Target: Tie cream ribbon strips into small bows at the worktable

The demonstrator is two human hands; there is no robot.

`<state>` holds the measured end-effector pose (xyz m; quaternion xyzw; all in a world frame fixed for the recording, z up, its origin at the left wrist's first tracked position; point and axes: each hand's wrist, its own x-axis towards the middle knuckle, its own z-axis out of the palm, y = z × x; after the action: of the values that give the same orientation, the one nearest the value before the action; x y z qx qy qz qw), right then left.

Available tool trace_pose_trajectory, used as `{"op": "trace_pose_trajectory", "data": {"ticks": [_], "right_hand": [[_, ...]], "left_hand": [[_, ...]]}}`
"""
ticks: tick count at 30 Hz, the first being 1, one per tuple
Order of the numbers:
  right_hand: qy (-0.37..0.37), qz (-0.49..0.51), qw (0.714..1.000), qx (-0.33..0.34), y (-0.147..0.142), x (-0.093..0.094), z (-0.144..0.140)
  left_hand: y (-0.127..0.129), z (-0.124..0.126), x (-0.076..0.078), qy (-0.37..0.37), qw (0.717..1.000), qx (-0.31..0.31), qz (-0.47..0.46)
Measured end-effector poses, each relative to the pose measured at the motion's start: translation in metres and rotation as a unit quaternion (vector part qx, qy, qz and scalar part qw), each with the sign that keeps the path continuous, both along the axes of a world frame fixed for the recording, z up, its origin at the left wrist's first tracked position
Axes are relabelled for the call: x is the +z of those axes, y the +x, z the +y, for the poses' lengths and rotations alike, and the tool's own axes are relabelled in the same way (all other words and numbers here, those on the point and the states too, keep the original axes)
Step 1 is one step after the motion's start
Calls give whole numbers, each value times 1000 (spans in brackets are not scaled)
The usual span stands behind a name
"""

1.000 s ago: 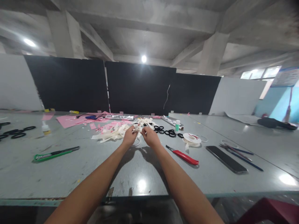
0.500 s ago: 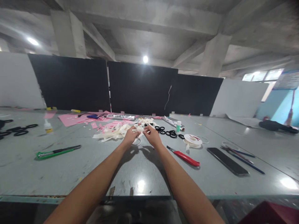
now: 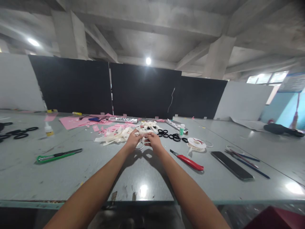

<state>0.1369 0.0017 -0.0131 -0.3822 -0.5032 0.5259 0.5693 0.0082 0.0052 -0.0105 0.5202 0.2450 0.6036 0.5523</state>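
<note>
My left hand (image 3: 132, 141) and my right hand (image 3: 153, 140) meet over the middle of the table, fingertips pinched close together. Between them is a cream ribbon (image 3: 143, 136), with a thin white ring (image 3: 140, 146) hanging just below the fingers. My left hand is closed on the ribbon. The thumb and forefinger of my right hand pinch it from the other side, its other fingers curled beneath. Just behind lies a heap of cream ribbon strips (image 3: 118, 136), partly hidden by the hands. A spool of ribbon (image 3: 196, 143) rests to the right.
Around the hands lie a green cutter knife (image 3: 59, 155), a red cutter knife (image 3: 190, 162), a black phone (image 3: 232, 165), and a glue stick (image 3: 181, 129). Black rings (image 3: 176, 137), pink paper (image 3: 76, 121) and foil (image 3: 125, 120) sit farther back, before dark panels (image 3: 145, 90).
My right hand has shifted slightly left and turned, bringing its fingertips against those of my left hand. The left hand has barely moved.
</note>
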Motion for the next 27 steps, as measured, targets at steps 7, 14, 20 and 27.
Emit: {"op": "trace_pose_trajectory", "data": {"ticks": [7, 14, 20, 27], "right_hand": [[48, 14, 997, -67, -3, 3, 0], [81, -18, 991, -108, 0, 2, 3], [92, -19, 990, -109, 0, 2, 2], [101, 18, 991, -89, -4, 2, 2]], "left_hand": [[3, 5, -5, -18, 998, 33, 59], [6, 4, -5, -15, 996, 41, 79], [5, 3, -2, -13, 995, 51, 82], [5, 2, -2, 6, 996, 59, 72]]}}
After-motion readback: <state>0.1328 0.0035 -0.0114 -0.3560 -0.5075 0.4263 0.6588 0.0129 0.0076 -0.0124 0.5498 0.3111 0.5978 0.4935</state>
